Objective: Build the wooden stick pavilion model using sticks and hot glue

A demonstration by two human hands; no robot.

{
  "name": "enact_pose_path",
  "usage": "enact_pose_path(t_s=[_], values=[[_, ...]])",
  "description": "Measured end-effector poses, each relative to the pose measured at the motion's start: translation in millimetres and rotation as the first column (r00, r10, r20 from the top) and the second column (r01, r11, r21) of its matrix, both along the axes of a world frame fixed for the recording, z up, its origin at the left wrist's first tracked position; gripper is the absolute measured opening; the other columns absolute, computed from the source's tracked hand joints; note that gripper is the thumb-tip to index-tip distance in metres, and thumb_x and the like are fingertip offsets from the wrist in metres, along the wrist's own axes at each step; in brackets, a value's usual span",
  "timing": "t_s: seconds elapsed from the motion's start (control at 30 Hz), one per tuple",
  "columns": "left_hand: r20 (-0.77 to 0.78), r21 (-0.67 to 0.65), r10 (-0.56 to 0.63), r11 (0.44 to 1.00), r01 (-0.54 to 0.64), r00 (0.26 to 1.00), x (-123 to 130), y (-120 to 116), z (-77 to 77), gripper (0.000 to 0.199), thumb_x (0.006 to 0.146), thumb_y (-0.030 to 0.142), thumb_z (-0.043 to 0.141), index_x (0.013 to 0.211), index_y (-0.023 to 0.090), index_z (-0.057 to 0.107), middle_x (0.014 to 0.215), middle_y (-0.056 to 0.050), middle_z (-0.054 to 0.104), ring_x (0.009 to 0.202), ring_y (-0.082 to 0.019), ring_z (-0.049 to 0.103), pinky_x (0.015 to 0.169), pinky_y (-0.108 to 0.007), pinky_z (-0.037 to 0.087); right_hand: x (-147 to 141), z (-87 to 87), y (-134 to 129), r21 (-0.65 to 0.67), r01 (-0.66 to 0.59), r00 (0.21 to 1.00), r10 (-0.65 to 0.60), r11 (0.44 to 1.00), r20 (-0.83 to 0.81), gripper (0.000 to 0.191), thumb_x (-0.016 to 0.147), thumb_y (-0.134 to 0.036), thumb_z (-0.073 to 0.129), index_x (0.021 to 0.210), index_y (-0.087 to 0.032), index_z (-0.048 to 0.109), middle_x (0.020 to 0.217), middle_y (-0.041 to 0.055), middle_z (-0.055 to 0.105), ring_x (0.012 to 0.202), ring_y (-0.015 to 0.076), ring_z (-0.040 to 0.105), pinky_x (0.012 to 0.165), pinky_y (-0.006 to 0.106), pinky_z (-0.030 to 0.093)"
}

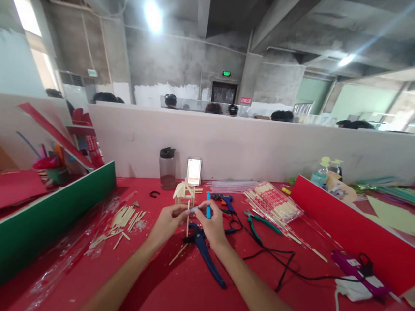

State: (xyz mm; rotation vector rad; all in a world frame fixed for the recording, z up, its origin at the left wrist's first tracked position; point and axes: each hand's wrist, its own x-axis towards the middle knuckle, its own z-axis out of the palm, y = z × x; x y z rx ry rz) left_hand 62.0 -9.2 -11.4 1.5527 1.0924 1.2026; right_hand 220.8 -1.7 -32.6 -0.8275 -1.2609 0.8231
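Near the middle of the red table, my left hand [171,221] pinches a thin wooden stick [187,225] that stands roughly upright. My right hand [214,223] is closed beside it, its fingers on a bright blue pen-like tool [208,206]. A small light-blue piece [194,209] shows between the fingertips of both hands. Just behind them stands a small structure of wooden sticks [186,193]. Dark blue cutters [206,257] lie below my right hand, partly under it. Another stick [178,254] rests by their jaws.
Cut sticks [124,218] lie left, packaged sticks [274,204] right. A bottle [168,168] stands behind. Green-handled pliers [265,224], a blue glue gun [227,202] and black cables [289,258] lie right. Green [44,227] and red [359,231] boards flank the table; a purple power strip [360,275] sits right.
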Motion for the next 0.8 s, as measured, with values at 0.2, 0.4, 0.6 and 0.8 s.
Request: enact_pose_path(t_s=[0.2, 0.4, 0.6, 0.8], values=[[-0.017, -0.006, 0.034, 0.999, -0.034, 0.999, -4.3, 2.8, -2.6, 0.040, 0.074, 0.052, 0.072, 0.089, 0.014, 0.074, 0.081, -0.007, 0.074, 0.072, -0.020, 0.066, 0.068, -0.029, 0.054, -2.0, -3.8, -1.2, -0.031, -0.044, 0.999, 0.044, 0.999, 0.006, 0.019, 0.077, -0.035, 0.070, 0.082, -0.021, 0.059, 0.076, -0.0001, 0.061, 0.070, 0.0173, 0.063, 0.071, 0.030, 0.055], [-0.006, -0.033, 0.067, 0.997, -0.067, 0.998, -10.1, 8.3, -0.2, 0.043, 0.068, 0.053, 0.076, 0.087, 0.014, 0.076, 0.078, -0.006, 0.074, 0.072, -0.020, 0.066, 0.066, -0.028, 0.054, 11.2, 7.8, 4.4, -0.089, -0.183, 0.980, 0.174, 0.979, -0.099, 0.036, 0.077, -0.044, 0.071, 0.104, -0.022, 0.060, 0.088, 0.0040, 0.070, 0.072, 0.0197, 0.067, 0.068, 0.033, 0.056], [-0.004, -0.050, 0.089, 0.995, -0.089, 0.996, -13.2, 9.8, 1.2, 0.046, 0.065, 0.055, 0.078, 0.086, 0.014, 0.076, 0.077, -0.007, 0.075, 0.071, -0.020, 0.066, 0.065, -0.027, 0.054, 32.1, 9.6, 16.6, -0.155, -0.226, 0.950, 0.182, 0.962, -0.255, 0.042, 0.081, -0.059, 0.065, 0.086, -0.017, 0.069, 0.057, -0.0016, 0.058, 0.046, 0.0110, 0.049, 0.045, 0.024, 0.041], [-0.027, -0.047, 0.072, 0.996, -0.073, 0.997, -11.9, 5.4, 6.5, 0.045, 0.068, 0.055, 0.076, 0.085, 0.014, 0.076, 0.075, -0.006, 0.074, 0.068, -0.017, 0.065, 0.064, -0.025, 0.053, 31.7, 7.3, 16.7, -0.098, -0.242, 0.945, 0.211, 0.965, -0.250, 0.042, 0.076, -0.056, 0.073, 0.082, -0.015, 0.072, 0.061, 0.0014, 0.063, 0.051, 0.0121, 0.055, 0.047, 0.024, 0.045]])
